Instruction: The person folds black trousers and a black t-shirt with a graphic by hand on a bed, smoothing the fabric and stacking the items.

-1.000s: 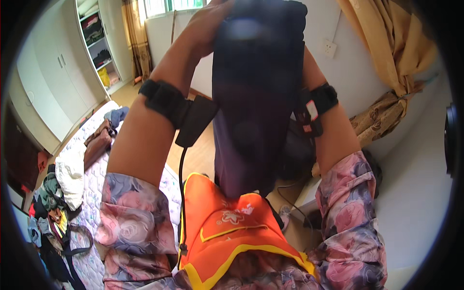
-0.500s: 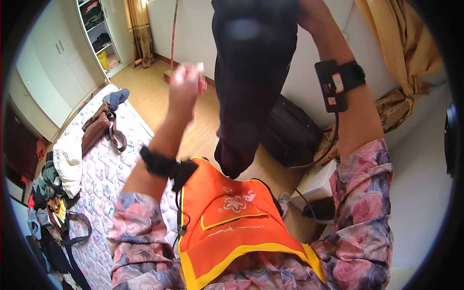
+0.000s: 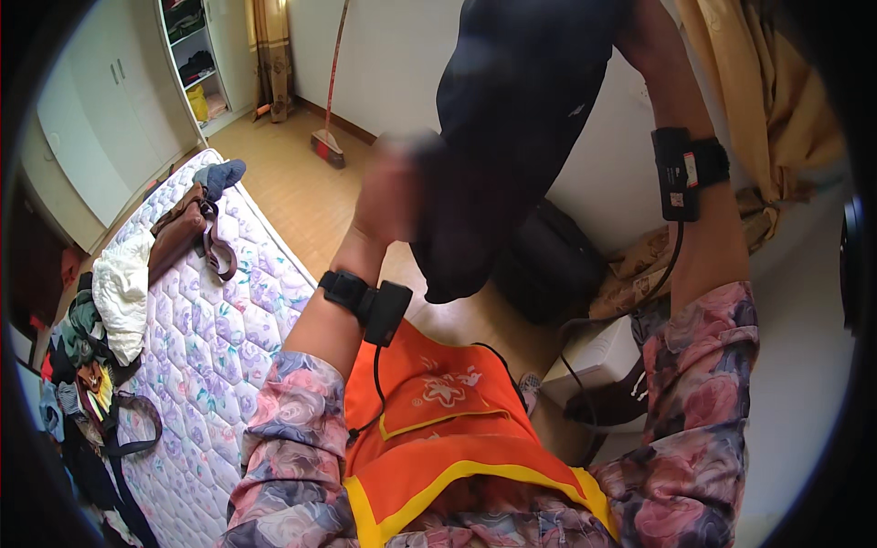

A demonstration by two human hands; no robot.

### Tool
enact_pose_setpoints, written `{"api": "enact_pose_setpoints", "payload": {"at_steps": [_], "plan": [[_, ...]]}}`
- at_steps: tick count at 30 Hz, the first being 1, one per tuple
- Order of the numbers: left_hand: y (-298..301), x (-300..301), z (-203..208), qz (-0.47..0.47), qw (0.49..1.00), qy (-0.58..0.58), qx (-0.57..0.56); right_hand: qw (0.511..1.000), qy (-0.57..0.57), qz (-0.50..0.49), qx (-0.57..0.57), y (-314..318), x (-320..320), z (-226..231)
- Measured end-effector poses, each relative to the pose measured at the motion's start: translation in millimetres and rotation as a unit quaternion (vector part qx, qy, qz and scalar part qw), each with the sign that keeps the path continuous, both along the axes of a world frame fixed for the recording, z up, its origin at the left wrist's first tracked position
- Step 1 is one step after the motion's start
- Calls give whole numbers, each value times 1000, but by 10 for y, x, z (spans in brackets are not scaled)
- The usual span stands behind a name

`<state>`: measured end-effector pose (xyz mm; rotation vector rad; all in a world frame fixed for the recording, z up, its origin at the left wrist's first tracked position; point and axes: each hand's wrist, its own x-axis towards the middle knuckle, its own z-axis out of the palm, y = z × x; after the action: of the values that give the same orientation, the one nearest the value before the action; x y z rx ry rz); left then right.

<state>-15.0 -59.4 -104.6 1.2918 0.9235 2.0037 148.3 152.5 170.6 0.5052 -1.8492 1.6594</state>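
A dark navy garment [image 3: 512, 155], perhaps trousers, hangs in front of me with a small pale mark near its right edge. From the top right my right hand [image 3: 637, 27] holds it up; the fingers are hidden by the cloth and the picture's edge. My left hand [image 3: 388, 192] is raised at the garment's left side, close to or touching it. Motion blur smears those fingers, so their grip does not show. Black devices are strapped to both my forearms, with cables running down, and I wear an orange apron [image 3: 438, 388] with yellow edging.
Left is a floral quilted mattress [image 3: 210, 338] with a brown bag [image 3: 183, 237], white cloth [image 3: 123, 292] and heaped clothes [image 3: 87, 393]. Beyond it stand a wardrobe [image 3: 110, 119] and a broom [image 3: 327, 146]. A black bag [image 3: 553, 265] and white box [image 3: 589, 356] are right, beneath a curtain [image 3: 749, 100].
The garment has swung to the right at the top and its lower end has risen. My left hand has moved right and down to its side; my right arm has shifted right.
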Motion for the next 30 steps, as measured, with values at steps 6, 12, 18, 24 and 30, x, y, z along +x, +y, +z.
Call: {"api": "enact_pose_setpoints", "payload": {"at_steps": [6,12,18,24,30], "plan": [[509,-26,-666,-24,981,-178,-79,999,6,-27,-44,-9,111,3],[783,568,-599,-147,943,-279,-105,997,8,-46,-58,128,397,40],[765,594,-672,-162,941,-266,-131,994,3,-42,-102,273,451,-97],[809,430,-887,-81,977,-149,-132,994,-5,-50,-101,285,534,-121],[378,211,-2,-117,925,-361,-27,985,16,-171,-30,564,804,-67]]}}
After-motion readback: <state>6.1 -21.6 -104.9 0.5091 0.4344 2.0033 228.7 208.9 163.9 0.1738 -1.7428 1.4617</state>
